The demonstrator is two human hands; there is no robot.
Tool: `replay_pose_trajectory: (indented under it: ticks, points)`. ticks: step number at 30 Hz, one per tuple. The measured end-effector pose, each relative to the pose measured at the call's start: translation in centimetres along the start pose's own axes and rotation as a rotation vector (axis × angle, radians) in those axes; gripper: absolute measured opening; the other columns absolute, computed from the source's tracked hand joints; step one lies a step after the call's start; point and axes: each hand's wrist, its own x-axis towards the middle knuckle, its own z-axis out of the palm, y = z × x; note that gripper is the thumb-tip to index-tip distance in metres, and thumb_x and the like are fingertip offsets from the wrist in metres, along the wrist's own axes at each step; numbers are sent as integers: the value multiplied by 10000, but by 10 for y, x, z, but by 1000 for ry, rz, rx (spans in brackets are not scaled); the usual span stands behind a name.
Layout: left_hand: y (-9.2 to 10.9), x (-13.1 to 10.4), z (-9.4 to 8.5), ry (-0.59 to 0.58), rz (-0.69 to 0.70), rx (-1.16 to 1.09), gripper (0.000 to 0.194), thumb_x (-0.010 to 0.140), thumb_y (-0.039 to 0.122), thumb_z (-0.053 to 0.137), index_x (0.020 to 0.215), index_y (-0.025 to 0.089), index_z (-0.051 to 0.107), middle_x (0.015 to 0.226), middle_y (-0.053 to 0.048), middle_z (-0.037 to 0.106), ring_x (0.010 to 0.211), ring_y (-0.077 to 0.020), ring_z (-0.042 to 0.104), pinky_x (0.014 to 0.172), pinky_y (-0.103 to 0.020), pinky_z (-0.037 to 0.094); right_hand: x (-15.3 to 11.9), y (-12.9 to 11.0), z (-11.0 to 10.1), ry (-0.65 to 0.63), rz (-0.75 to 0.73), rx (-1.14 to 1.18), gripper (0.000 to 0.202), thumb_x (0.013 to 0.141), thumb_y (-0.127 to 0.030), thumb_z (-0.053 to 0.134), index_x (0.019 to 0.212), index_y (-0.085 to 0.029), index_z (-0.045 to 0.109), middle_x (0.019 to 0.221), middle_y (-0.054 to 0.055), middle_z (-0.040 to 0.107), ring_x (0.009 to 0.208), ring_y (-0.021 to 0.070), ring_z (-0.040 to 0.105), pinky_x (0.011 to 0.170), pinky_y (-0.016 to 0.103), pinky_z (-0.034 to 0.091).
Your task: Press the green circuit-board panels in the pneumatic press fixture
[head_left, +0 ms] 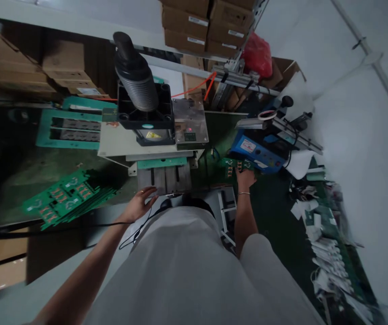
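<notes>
My left hand [141,204] is held with its fingers stretched out at the front left edge of a grey slotted metal plate [164,178], holding nothing. The plate sits at the base of a press [145,113] with a black ribbed cylinder. To the right, my right hand [246,178] has its fingers closed on the near edge of a green circuit board [229,168] with copper-coloured markings. That board is at the foot of a blue machine [256,151]; my fingers partly cover it. A fanned stack of similar circuit boards [66,197] lies on the left.
Teal frames [45,131] lie behind the stack. A metal control box [190,122] with a red light adjoins the press. Cardboard boxes [185,29] fill the shelf above. A thin black cable [89,225] runs to my left wrist. White parts [329,257] are piled at far right.
</notes>
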Motion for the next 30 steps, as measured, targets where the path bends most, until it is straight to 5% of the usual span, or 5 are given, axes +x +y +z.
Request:
replay_pose_trajectory:
  ticks: [7, 14, 21, 30]
  points:
    - [-1, -3, -2, 8, 28, 28, 619, 990, 680, 387, 1214, 221, 736, 1295, -149, 736, 1171, -321, 719, 1062, -479, 584, 4, -1, -3, -83, -1, 64, 342, 889, -444, 686, 934, -120, 786, 1024, 215, 719, 1038, 372, 666, 896, 488, 493]
    - [-16, -4, -11, 15, 37, 57, 583, 982, 646, 422, 1213, 208, 731, 1288, -158, 733, 1175, -327, 712, 1065, -493, 578, -1, 4, -16, 70, -91, 56, 365, 825, -467, 666, 891, -129, 788, 974, 191, 732, 961, 344, 649, 917, 494, 446]
    - [-37, 24, -27, 66, 58, 77, 462, 963, 550, 476, 1168, 217, 722, 1254, -132, 729, 1174, -299, 694, 1087, -468, 554, -41, -15, -29, 172, -271, 159, 364, 818, -500, 651, 870, -167, 790, 934, 130, 741, 936, 308, 652, 873, 416, 419]
    - [-52, 52, -25, 101, 107, 142, 399, 938, 496, 514, 1118, 198, 710, 1177, -136, 715, 1131, -301, 687, 1081, -466, 548, -92, -43, -14, 70, -424, 183, 366, 841, -523, 623, 832, -189, 773, 904, 95, 744, 903, 273, 652, 839, 371, 400]
